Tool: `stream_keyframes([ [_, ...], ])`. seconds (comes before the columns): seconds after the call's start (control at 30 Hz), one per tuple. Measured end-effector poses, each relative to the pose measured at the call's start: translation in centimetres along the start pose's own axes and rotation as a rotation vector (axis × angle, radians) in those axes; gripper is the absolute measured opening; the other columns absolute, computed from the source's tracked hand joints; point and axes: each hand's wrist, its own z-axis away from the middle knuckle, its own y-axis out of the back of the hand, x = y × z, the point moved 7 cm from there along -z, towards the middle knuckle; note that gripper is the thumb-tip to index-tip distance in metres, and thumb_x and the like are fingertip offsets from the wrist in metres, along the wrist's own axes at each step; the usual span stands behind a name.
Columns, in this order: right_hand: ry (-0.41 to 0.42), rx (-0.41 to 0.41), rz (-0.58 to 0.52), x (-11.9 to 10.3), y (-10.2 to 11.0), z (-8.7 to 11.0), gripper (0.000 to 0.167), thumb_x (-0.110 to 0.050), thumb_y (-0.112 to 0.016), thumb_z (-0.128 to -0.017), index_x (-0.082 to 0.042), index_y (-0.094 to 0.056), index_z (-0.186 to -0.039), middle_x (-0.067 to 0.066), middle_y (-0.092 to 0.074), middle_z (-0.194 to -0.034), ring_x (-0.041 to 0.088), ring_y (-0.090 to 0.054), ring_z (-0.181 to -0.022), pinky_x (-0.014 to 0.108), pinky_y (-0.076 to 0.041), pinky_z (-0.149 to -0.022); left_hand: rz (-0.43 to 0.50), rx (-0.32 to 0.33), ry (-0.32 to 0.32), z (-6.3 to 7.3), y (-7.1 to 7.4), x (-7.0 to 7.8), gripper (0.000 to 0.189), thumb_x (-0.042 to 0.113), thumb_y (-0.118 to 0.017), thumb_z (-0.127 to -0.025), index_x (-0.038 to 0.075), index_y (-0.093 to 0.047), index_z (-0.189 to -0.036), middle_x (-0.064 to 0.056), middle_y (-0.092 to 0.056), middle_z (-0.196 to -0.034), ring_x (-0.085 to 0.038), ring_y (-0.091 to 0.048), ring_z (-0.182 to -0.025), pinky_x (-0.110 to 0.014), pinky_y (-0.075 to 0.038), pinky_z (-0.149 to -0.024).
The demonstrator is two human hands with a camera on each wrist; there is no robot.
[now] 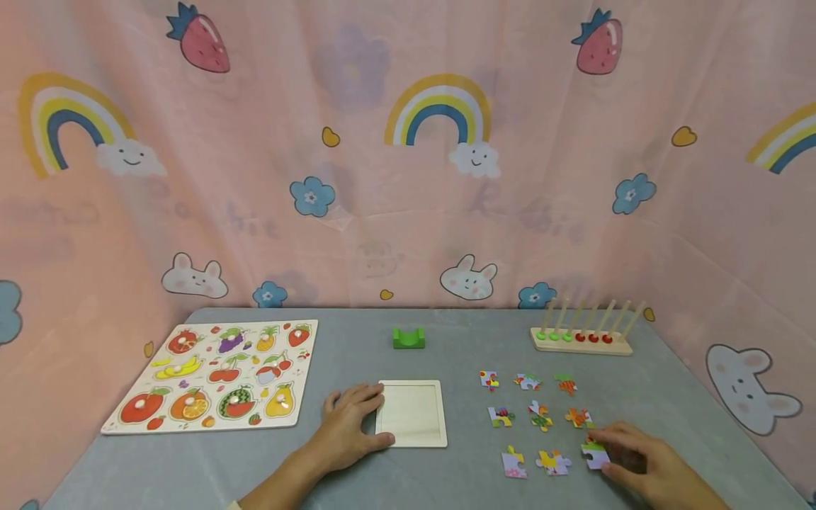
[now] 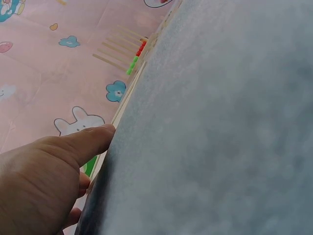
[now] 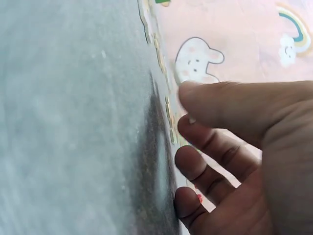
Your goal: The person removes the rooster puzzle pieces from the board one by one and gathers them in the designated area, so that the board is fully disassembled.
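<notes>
My left hand [image 1: 352, 427] rests at the left side of a shallow square wooden tray [image 1: 443, 414], fingertips by its upper left corner and thumb by the lower one. In the left wrist view the thumb [image 2: 90, 142] touches the tray's edge. At the lower right, my right hand [image 1: 656, 464] pinches a jigsaw puzzle piece [image 1: 596, 457] between thumb and index finger. The piece, lilac and green, is low at the tabletop. Beside it lie several other pieces in loose rows, among them a yellow and lilac piece [image 1: 553, 463] and an orange piece [image 1: 579, 418].
A fruit peg board [image 1: 210, 379] lies at the left. Behind the tray stands a small green block [image 1: 409, 339] with a curved hollow. At the back right sits a wooden rack [image 1: 581, 342] with upright pegs and green and red beads. A patterned pink curtain [image 1: 408, 234] surrounds the grey table.
</notes>
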Motion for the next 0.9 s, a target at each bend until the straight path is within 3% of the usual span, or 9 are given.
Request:
stream_keyframes([
  [0.27,-0.041,0.031,0.128,0.5,-0.3,-0.3,0.044,-0.022,-0.076,-0.083,-0.001,-0.065,-0.121,0.004,-0.056,-0.11,0.004,-0.047,-0.08,0.026,-0.047,-0.065,-0.001,0.0,0.004,0.1,0.1,0.0,0.067,0.039,-0.08,-0.077,-0.002,-0.061,-0.126,-0.009,-0.05,-0.139,-0.034,-0.038,-0.131,-0.066,-0.013,-0.098],
  [0.47,-0.048,0.043,0.098,0.5,-0.3,-0.5,0.043,-0.024,-0.076,-0.083,-0.003,-0.065,-0.119,0.003,-0.056,-0.109,0.004,-0.047,-0.08,0.025,-0.046,-0.065,0.003,-0.002,0.001,0.0,0.1,0.0,0.067,0.04,-0.08,-0.078,-0.002,-0.061,-0.127,-0.009,-0.05,-0.139,-0.034,-0.038,-0.131,-0.067,-0.012,-0.098],
  [0.63,-0.131,0.047,0.066,0.8,0.0,-0.2,0.047,-0.031,-0.074,-0.085,-0.002,-0.064,-0.121,0.005,-0.057,-0.111,0.006,-0.047,-0.079,0.025,-0.045,-0.064,0.012,-0.005,-0.002,0.0,-0.1,0.0,0.067,0.04,-0.079,-0.078,-0.002,-0.061,-0.126,-0.009,-0.05,-0.139,-0.035,-0.038,-0.131,-0.067,-0.012,-0.098],
  [0.73,-0.101,0.122,0.096,0.3,0.5,0.1,0.045,-0.029,-0.074,-0.086,-0.001,-0.064,-0.121,0.004,-0.059,-0.108,0.005,-0.048,-0.076,0.025,-0.045,-0.061,0.012,-0.01,-0.003,0.1,-0.1,0.1,0.067,0.04,-0.079,-0.078,-0.003,-0.061,-0.126,-0.01,-0.05,-0.139,-0.036,-0.038,-0.131,-0.067,-0.012,-0.098],
  [0.9,0.085,0.349,0.221,-2.4,2.0,0.8,0.036,-0.011,-0.078,-0.081,-0.001,-0.067,-0.114,-0.004,-0.06,-0.098,0.001,-0.049,-0.072,0.024,-0.042,-0.054,-0.012,-0.028,0.002,0.2,0.0,0.3,0.065,0.039,-0.079,-0.078,-0.002,-0.062,-0.125,-0.01,-0.051,-0.139,-0.035,-0.038,-0.13,-0.068,-0.013,-0.097],
])
